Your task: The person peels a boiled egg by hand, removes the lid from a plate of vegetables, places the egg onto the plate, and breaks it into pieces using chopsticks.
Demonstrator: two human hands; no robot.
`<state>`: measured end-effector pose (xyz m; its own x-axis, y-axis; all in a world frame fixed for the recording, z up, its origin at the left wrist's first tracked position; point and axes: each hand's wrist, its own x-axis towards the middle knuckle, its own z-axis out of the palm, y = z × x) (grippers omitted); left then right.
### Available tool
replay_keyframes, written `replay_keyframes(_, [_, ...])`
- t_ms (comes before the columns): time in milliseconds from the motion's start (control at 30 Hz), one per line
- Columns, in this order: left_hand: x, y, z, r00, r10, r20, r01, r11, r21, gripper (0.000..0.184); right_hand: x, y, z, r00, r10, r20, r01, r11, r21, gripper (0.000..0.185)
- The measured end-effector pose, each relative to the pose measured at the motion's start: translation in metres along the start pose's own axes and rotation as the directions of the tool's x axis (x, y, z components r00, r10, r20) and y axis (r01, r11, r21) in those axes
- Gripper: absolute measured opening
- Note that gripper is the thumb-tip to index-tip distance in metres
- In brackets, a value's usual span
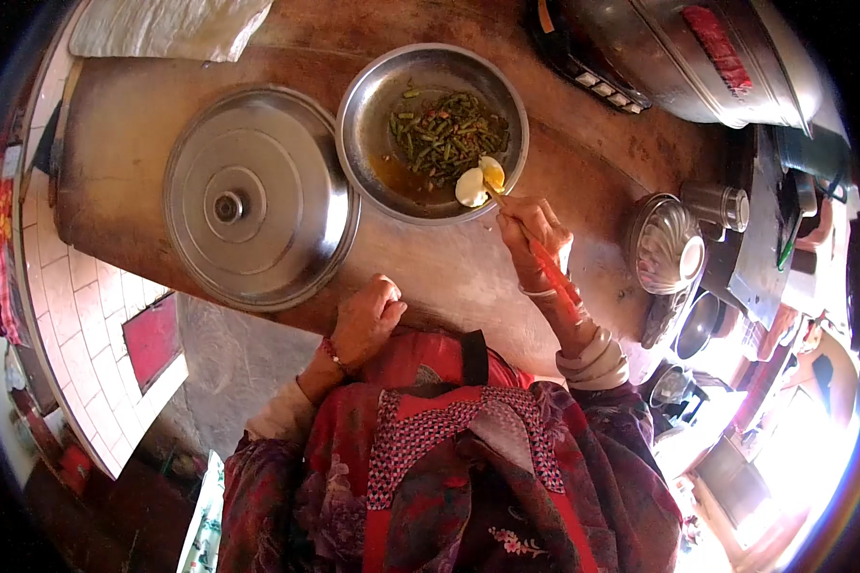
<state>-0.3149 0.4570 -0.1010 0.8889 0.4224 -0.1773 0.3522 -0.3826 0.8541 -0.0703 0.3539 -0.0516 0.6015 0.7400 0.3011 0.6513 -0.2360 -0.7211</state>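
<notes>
My right hand (pixel 535 237) is closed around chopsticks (pixel 550 271), red at their upper end, held over the near right rim of a metal dish (pixel 361 181). Their tips meet a boiled egg (pixel 471 188), split so that white and yellow yolk show. It lies at the dish's inner edge. Beside the egg, cooked green beans (pixel 440 134) in short pieces fill the dish's middle, with brownish liquid around them. My left hand (pixel 365 315) is curled into a fist by the table's near edge, below the large round metal lid (pixel 287 210). Nothing shows in it.
The wooden table (pixel 115 181) carries a pale cloth (pixel 167 29) at the far left and a large metal pot (pixel 674 57) at the far right. A fluted metal bowl (pixel 667 244) and a metal cup (pixel 715 205) stand right of my right hand.
</notes>
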Motion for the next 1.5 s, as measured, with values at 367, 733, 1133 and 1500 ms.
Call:
replay_keyframes(367, [0.019, 0.000, -0.006, 0.991, 0.081, -0.108, -0.072, 0.994, 0.083, 0.014, 0.024, 0.003, -0.009, 0.921, 0.384, -0.061, -0.329, 0.852, 0.407, 0.015])
replay_keyframes(733, [0.036, -0.009, 0.004, 0.925, 0.346, -0.156, -0.266, 0.885, 0.383, 0.015, 0.022, 0.006, -0.009, 0.825, 0.558, -0.092, -0.377, 0.663, 0.647, 0.019])
replay_keyframes(1133, [0.045, -0.016, 0.010, 0.922, 0.360, -0.144, -0.271, 0.864, 0.425, 0.019, 0.018, 0.018, 0.009, 0.911, 0.385, -0.150, -0.327, 0.894, 0.308, 0.011])
replay_keyframes(1500, [0.050, -0.017, 0.012, 0.888, 0.411, -0.204, -0.294, 0.851, 0.436, 0.012, 0.014, 0.012, 0.006, 0.933, 0.344, -0.106, -0.321, 0.928, 0.189, 0.012])
